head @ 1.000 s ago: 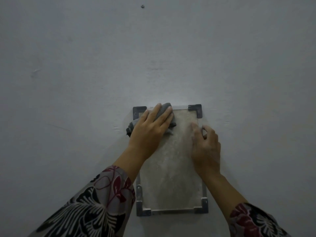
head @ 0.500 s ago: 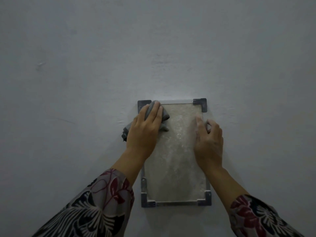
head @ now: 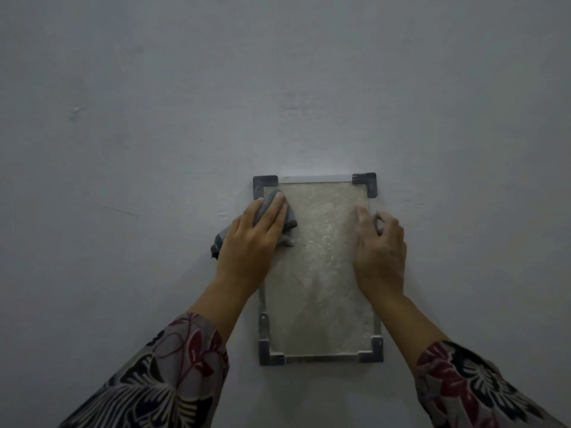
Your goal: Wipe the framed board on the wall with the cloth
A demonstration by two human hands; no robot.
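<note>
I am pressing the grey cloth [head: 289, 222] flat under my left hand [head: 251, 242], fingers laid out straight over it, not curled into a fist, so the bunched fabric is pinned between my palm and the framed board [head: 321, 273]. The board is hanging on the wall [head: 154, 118] straight ahead of me, and the cloth is sitting at its upper left, just below the dark corner bracket [head: 265, 184]. My right hand [head: 381, 251] is lying open against the right edge, holding nothing; I am using it to brace the frame. Its thumb seems hooked round the outer rim, though the dim light is making that hard to confirm. To do this well, I am judging that I should be keeping even pressure through my fingertips, working in overlapping passes across and downward, since most of the mottled surface below is lying uncovered, and steadying the frame so it is not swinging.
</note>
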